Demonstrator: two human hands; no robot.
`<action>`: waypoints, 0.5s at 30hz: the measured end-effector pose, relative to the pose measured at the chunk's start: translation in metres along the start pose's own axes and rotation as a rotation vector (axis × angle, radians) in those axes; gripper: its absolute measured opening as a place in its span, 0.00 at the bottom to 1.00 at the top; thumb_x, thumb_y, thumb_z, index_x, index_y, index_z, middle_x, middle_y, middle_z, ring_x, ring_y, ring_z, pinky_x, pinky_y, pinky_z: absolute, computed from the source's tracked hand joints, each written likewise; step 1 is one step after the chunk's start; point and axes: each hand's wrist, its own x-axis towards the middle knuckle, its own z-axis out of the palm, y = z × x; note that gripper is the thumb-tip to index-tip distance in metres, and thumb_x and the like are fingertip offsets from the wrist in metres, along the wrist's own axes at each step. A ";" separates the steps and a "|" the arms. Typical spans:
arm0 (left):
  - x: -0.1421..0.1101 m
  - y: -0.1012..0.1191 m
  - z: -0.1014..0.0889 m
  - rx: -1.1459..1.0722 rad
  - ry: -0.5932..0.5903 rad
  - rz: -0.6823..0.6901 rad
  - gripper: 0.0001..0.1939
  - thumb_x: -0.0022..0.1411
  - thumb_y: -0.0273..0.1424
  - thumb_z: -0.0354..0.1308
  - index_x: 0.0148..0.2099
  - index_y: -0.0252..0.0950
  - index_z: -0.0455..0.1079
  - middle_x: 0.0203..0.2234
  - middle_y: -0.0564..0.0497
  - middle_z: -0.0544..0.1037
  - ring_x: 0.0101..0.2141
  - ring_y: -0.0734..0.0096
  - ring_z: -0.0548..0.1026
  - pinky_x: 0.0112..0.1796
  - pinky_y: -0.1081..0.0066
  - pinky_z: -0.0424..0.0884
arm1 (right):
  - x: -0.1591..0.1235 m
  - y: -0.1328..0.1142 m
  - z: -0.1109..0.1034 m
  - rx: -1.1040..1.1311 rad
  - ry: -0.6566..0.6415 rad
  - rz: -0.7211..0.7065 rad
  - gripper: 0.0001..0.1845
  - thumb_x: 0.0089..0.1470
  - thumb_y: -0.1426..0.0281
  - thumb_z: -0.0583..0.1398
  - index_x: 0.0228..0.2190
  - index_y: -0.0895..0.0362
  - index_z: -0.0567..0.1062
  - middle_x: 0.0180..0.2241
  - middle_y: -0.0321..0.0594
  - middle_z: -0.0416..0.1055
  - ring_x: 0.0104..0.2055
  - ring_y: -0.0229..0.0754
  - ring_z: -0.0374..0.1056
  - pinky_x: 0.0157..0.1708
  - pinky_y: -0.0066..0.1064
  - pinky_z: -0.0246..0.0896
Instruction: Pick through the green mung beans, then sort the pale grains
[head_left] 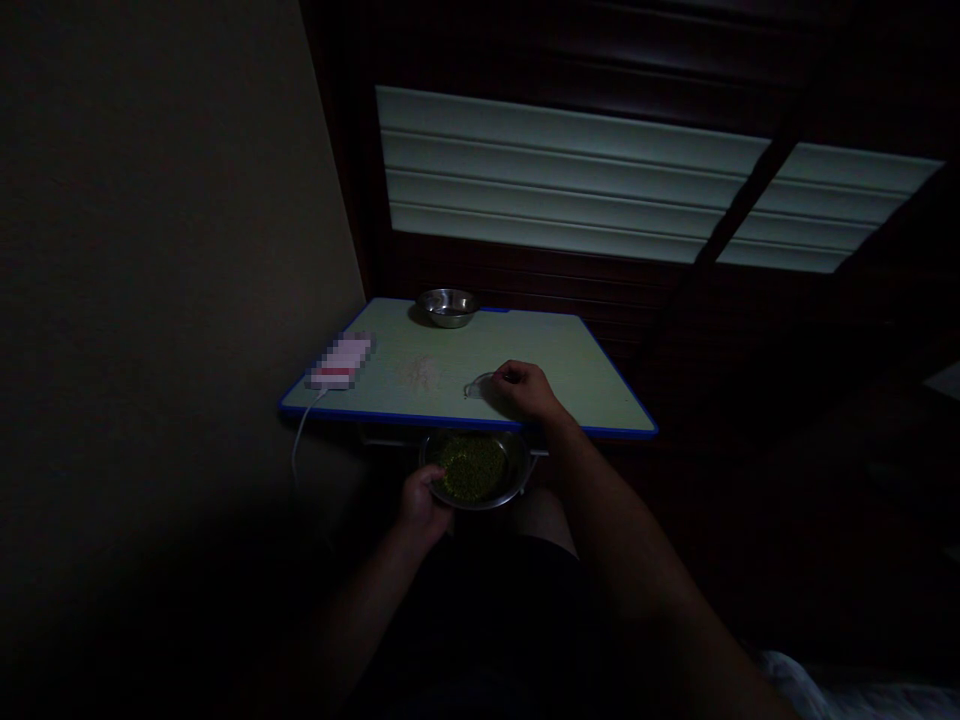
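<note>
My left hand (424, 505) grips the left rim of a metal bowl (517, 482), the thumb over its edge. Small green grains, like mung beans (472, 468), lie in it. The bowl sits just below the front edge of the table, above my lap. Over the tabletop, my right hand (525, 388) has its fingers closed on a small clear, rounded piece (481, 385); its exact kind is too dim to make out. A few dark specks show at its left tip. To its left, a pale scattered patch (422, 374) lies on the table.
The small table (555, 345) has a pale top and blue edging. A second metal bowl (448, 308) stands at its back. On the left lies a blurred-out phone-like device (341, 360) with a white cable (298, 440). A wall (187, 250) rises on the left, dark slatted panels (570, 175) behind.
</note>
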 end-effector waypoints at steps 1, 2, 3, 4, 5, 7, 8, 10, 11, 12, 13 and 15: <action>0.000 0.000 0.000 -0.003 -0.004 -0.003 0.23 0.45 0.21 0.53 0.45 0.32 0.76 0.30 0.46 0.82 0.35 0.57 0.80 0.37 0.61 0.76 | 0.000 0.001 0.000 -0.008 -0.003 -0.005 0.12 0.44 0.62 0.58 0.25 0.59 0.74 0.24 0.35 0.71 0.27 0.35 0.63 0.31 0.28 0.58; 0.000 0.000 0.000 -0.005 -0.004 -0.008 0.23 0.45 0.21 0.52 0.45 0.31 0.76 0.30 0.46 0.82 0.35 0.57 0.80 0.37 0.61 0.76 | 0.000 0.001 0.000 -0.019 -0.007 -0.011 0.12 0.44 0.62 0.58 0.25 0.59 0.75 0.24 0.35 0.71 0.27 0.35 0.63 0.31 0.28 0.58; 0.000 0.000 0.000 -0.006 -0.001 -0.012 0.24 0.44 0.21 0.52 0.45 0.31 0.75 0.30 0.45 0.82 0.35 0.57 0.80 0.37 0.60 0.76 | 0.000 0.001 0.000 -0.031 -0.007 -0.016 0.12 0.45 0.62 0.58 0.25 0.59 0.75 0.24 0.35 0.71 0.27 0.35 0.63 0.32 0.28 0.58; 0.000 -0.001 -0.001 -0.007 0.003 -0.012 0.24 0.44 0.20 0.52 0.46 0.31 0.75 0.30 0.45 0.82 0.35 0.57 0.80 0.37 0.60 0.77 | 0.000 0.001 0.000 -0.042 -0.004 -0.021 0.12 0.45 0.63 0.58 0.25 0.59 0.75 0.24 0.35 0.71 0.28 0.35 0.63 0.32 0.28 0.58; 0.001 -0.001 -0.001 -0.006 0.005 -0.012 0.25 0.44 0.20 0.52 0.46 0.30 0.75 0.30 0.45 0.82 0.35 0.57 0.80 0.37 0.60 0.77 | 0.000 0.001 0.000 -0.048 -0.003 -0.023 0.12 0.45 0.63 0.59 0.26 0.59 0.75 0.24 0.35 0.72 0.28 0.35 0.64 0.32 0.27 0.58; 0.002 -0.001 -0.002 -0.002 0.005 -0.005 0.25 0.44 0.20 0.52 0.47 0.30 0.75 0.30 0.45 0.82 0.34 0.56 0.80 0.37 0.59 0.77 | 0.001 0.001 0.001 -0.046 -0.006 -0.018 0.12 0.45 0.63 0.59 0.26 0.59 0.75 0.24 0.35 0.72 0.28 0.36 0.64 0.31 0.27 0.58; 0.002 -0.001 -0.002 -0.003 0.004 0.001 0.25 0.44 0.20 0.52 0.47 0.30 0.75 0.30 0.45 0.82 0.34 0.56 0.80 0.37 0.59 0.77 | 0.001 0.001 0.001 -0.041 -0.010 -0.016 0.12 0.45 0.63 0.59 0.26 0.59 0.76 0.24 0.35 0.72 0.28 0.36 0.64 0.30 0.27 0.58; 0.002 -0.001 -0.002 -0.005 0.000 0.001 0.25 0.44 0.20 0.52 0.47 0.30 0.75 0.31 0.44 0.82 0.35 0.56 0.80 0.37 0.59 0.77 | 0.001 0.003 0.001 -0.032 -0.013 -0.016 0.11 0.45 0.63 0.60 0.26 0.59 0.76 0.24 0.35 0.72 0.28 0.36 0.64 0.30 0.27 0.58; 0.002 -0.001 -0.002 -0.005 0.001 -0.003 0.25 0.44 0.20 0.52 0.47 0.30 0.75 0.31 0.44 0.82 0.35 0.56 0.80 0.37 0.59 0.77 | 0.002 0.004 0.002 -0.030 -0.013 -0.020 0.12 0.45 0.63 0.60 0.26 0.59 0.76 0.24 0.35 0.72 0.28 0.36 0.64 0.30 0.27 0.58; 0.001 0.000 -0.002 -0.004 0.003 -0.008 0.25 0.44 0.20 0.52 0.47 0.31 0.75 0.31 0.44 0.82 0.34 0.56 0.80 0.37 0.59 0.77 | 0.002 0.005 0.002 -0.027 -0.013 -0.024 0.12 0.46 0.63 0.60 0.26 0.59 0.76 0.25 0.35 0.72 0.28 0.36 0.64 0.31 0.27 0.59; 0.001 0.000 -0.002 -0.003 0.007 -0.012 0.25 0.44 0.20 0.53 0.46 0.31 0.75 0.31 0.44 0.82 0.34 0.56 0.80 0.37 0.59 0.77 | 0.003 0.007 0.002 -0.025 -0.016 -0.028 0.12 0.46 0.62 0.60 0.27 0.59 0.76 0.25 0.36 0.73 0.28 0.36 0.65 0.31 0.28 0.59; 0.001 0.000 -0.001 0.001 0.016 -0.016 0.24 0.45 0.21 0.53 0.46 0.31 0.75 0.32 0.44 0.82 0.34 0.56 0.80 0.37 0.59 0.77 | 0.003 0.009 0.002 -0.018 -0.025 -0.038 0.12 0.46 0.62 0.60 0.27 0.58 0.76 0.26 0.36 0.73 0.29 0.36 0.65 0.33 0.28 0.61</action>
